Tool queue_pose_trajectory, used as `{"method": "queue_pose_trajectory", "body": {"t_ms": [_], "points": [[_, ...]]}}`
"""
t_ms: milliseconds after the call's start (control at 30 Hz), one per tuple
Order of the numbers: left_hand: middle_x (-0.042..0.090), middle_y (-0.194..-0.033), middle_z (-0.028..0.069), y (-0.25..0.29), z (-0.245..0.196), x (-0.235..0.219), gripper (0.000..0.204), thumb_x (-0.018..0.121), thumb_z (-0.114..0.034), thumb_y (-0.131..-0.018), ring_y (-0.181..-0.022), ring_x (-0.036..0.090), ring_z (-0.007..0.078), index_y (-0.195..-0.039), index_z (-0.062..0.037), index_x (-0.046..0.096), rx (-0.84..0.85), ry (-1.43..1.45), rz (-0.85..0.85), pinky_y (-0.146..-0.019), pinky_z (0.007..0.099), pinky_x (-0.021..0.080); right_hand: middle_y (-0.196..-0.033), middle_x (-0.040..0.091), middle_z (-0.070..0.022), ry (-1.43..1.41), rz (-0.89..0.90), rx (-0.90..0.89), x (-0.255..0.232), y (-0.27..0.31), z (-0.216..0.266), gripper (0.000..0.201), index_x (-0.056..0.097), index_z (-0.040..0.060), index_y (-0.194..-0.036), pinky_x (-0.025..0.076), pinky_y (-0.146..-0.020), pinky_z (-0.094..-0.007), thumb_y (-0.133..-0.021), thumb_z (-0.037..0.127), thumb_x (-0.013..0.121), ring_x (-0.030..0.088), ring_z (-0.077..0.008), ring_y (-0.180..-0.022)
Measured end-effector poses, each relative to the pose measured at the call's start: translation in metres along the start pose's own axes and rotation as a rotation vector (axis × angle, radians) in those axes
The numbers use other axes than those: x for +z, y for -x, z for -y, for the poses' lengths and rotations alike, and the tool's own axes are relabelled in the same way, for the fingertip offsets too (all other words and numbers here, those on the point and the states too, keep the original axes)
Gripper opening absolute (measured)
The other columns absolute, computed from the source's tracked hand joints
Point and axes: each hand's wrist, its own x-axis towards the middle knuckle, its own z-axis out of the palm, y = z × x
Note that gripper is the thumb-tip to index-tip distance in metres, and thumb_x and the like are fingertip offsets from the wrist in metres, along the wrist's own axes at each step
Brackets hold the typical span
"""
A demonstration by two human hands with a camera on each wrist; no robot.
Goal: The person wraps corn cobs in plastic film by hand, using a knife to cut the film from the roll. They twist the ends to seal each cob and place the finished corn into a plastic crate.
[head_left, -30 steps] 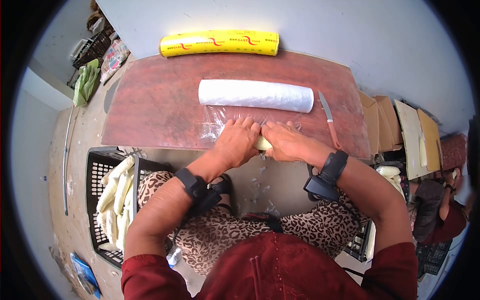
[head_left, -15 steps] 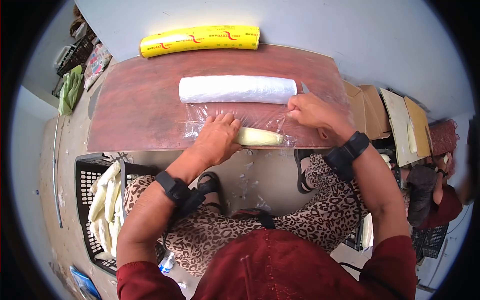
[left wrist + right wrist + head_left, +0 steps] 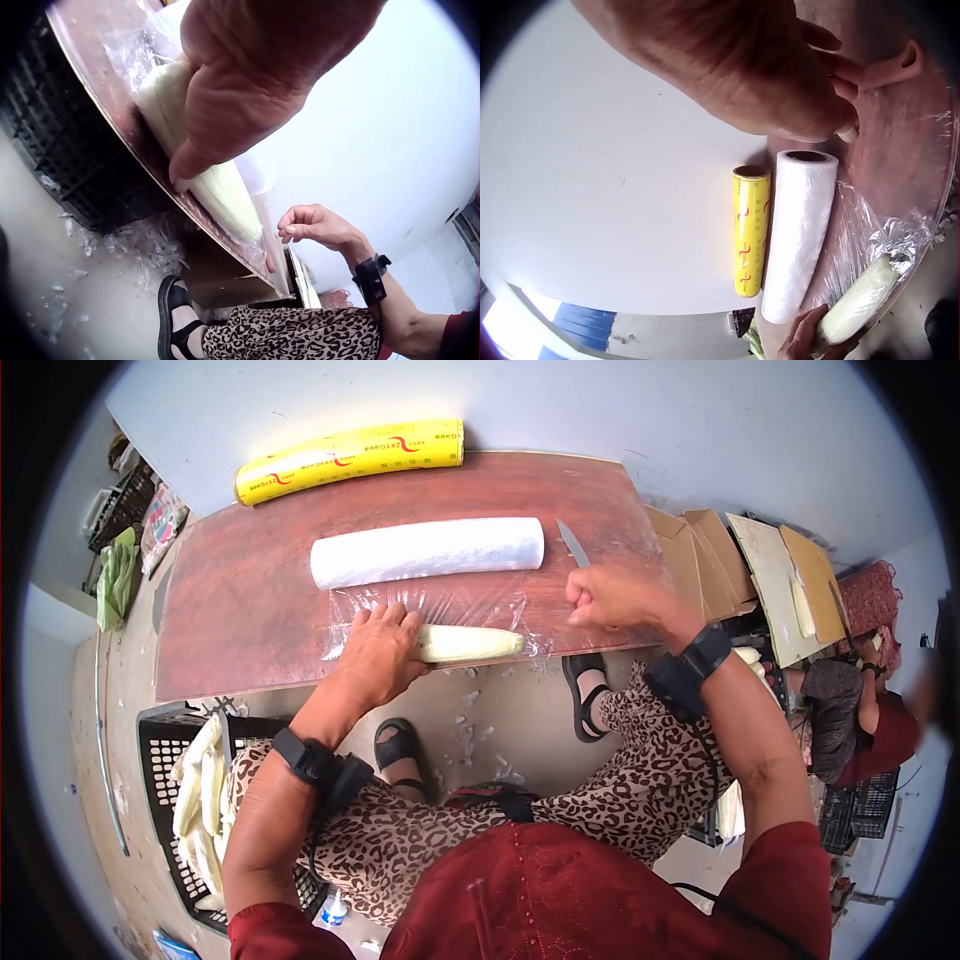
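My left hand [image 3: 377, 650] grips one end of a pale ear of corn [image 3: 470, 644] at the table's front edge, thumb on the near side. Clear cling film [image 3: 847, 255] lies around the ear and runs back to the white film roll [image 3: 430, 550]. My right hand [image 3: 622, 598], fingers loosely curled and holding nothing, hovers over the knife. The knife's blade [image 3: 572, 543] shows beyond this hand in the head view. Its orange-brown handle [image 3: 891, 69] lies on the table, partly behind my fingers in the right wrist view.
A yellow printed roll [image 3: 350, 460] lies at the back of the table [image 3: 230, 580], against the wall. A black crate [image 3: 160, 760] of corn stands at the left. Flattened cardboard [image 3: 700, 560] leans at the right. Another person [image 3: 850, 710] sits at the far right.
The right hand left the ear, passed to its right end and the film, and is now over the knife. The left hand stays on the ear, which now shows. The view has shifted.
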Motion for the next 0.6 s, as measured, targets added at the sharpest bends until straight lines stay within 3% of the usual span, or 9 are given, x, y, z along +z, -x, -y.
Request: {"method": "queue_pose_trajectory", "body": {"t_ms": [133,233,433,600], "points": [[0.054,-0.11,0.0166,-0.002,0.0,0.0,0.052,0.077,-0.021,-0.07,-0.108,0.052,0.0351,-0.113,-0.0016,0.054,-0.012,-0.001,0.011,-0.093,0.0437,0.041,-0.104,0.059,-0.0135,0.194,-0.089,-0.309,0.043,0.001,0.011,0.036,0.054,0.0019,-0.098,0.048,-0.08,-0.037,-0.077,0.024,0.073,0.061,-0.029,-0.098],[0.054,-0.11,0.0166,-0.002,0.002,0.002,0.052,0.077,-0.021,-0.07,-0.108,0.052,0.0351,-0.113,-0.0015,0.054,-0.015,0.0,0.015,-0.092,0.0438,0.041,-0.107,0.059,-0.0176,0.261,-0.05,-0.163,0.052,0.005,0.036,0.04,0.057,-0.0005,-0.101,0.049,-0.083,-0.0461,-0.076,0.025,0.074,0.061,-0.0361,-0.099],[0.054,-0.11,0.0158,-0.001,0.003,0.0,0.053,0.078,-0.022,-0.071,-0.109,0.052,0.035,-0.113,-0.002,0.054,-0.008,0.032,0.011,-0.094,0.0438,0.041,-0.1,0.064,-0.0212,0.33,0.0,-0.212,0.059,-0.011,0.023,0.025,0.062,-0.0006,-0.1,0.051,-0.08,-0.0474,-0.081,0.016,0.063,0.062,-0.0399,-0.095],[0.056,-0.109,0.0153,-0.002,0.002,-0.001,0.046,0.077,-0.024,-0.072,-0.109,0.051,0.0326,-0.109,-0.0027,0.058,0.018,0.051,-0.007,-0.093,0.042,0.039,-0.091,0.067,-0.0231,0.301,0.217,-0.116,0.046,-0.008,0.036,0.02,0.065,-0.001,-0.094,0.052,-0.076,-0.0484,-0.079,0.01,0.057,0.064,-0.042,-0.088]]}}
